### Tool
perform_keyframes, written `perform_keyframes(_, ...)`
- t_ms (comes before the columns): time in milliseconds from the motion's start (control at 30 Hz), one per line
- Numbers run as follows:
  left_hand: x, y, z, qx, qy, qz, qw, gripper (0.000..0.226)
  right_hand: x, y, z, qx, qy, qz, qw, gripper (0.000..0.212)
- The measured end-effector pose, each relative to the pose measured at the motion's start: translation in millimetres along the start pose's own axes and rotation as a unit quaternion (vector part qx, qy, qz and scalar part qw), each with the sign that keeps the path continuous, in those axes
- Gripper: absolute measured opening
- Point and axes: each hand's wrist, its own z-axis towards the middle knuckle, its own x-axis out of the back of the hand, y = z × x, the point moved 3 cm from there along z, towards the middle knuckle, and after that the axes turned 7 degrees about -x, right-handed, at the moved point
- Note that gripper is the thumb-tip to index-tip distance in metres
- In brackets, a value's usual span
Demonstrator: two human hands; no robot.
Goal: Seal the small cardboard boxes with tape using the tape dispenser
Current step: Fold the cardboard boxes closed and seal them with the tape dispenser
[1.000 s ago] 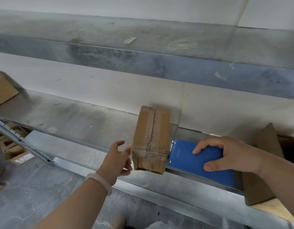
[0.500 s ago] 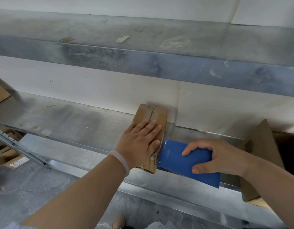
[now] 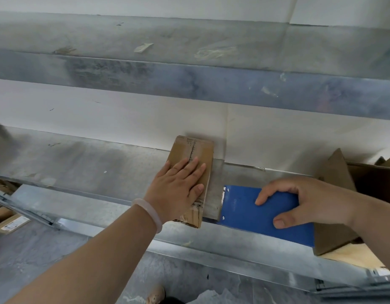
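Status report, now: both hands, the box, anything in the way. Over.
Left hand flat on small cardboard box, pressing. Right hand grips blue tape dispenser, right of box, apart from it. Open carton beyond dispenser, not between them.

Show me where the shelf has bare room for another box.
Bare: the grey metal shelf left of the small brown cardboard box. Crowded: to its right, the blue tape dispenser and the open brown carton leave only a narrow strip beside the box.
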Motion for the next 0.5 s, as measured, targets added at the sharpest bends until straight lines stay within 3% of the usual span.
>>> perform_keyframes(333, -1, -1, 1, 0.0, 0.006, -0.004, 1.0, 0.073, 8, -10, 1, -0.043, -0.029, -0.058, 0.997, 0.035)
perform_keyframes(500, -1, -1, 1, 0.001, 0.003, -0.009, 1.0, 0.079, -27, -22, 19, -0.028, 0.051, -0.168, 0.984, 0.03)
